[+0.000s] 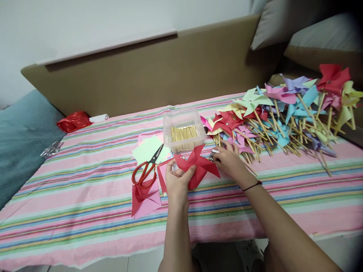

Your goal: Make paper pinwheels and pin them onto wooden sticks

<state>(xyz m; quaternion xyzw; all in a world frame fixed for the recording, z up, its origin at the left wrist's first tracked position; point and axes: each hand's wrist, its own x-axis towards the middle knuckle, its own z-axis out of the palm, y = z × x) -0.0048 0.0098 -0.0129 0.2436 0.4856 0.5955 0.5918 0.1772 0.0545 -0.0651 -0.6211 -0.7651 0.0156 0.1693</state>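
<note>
A red paper pinwheel head (198,163) with its blades folded to the middle is pinched by my left hand (179,177), thumb on top. Just right of it, my right hand (229,158) has its fingers curled around or against a small silvery thing (211,155), whose kind I cannot make out. Behind both hands stands a clear plastic box (184,115) with many short wooden sticks (184,135). Red-handled scissors (144,173) lie left of my left hand, over cut red and pink paper (147,202) and pale green sheets (147,150).
Many finished paper pinwheels (252,102) on sticks are heaped at the right. A red plastic bag (74,121), a small white box (99,118) and a clear shiny packet (51,149) lie at the far left. Striped cloth (93,204) covers the surface, up against a brown backrest (141,75).
</note>
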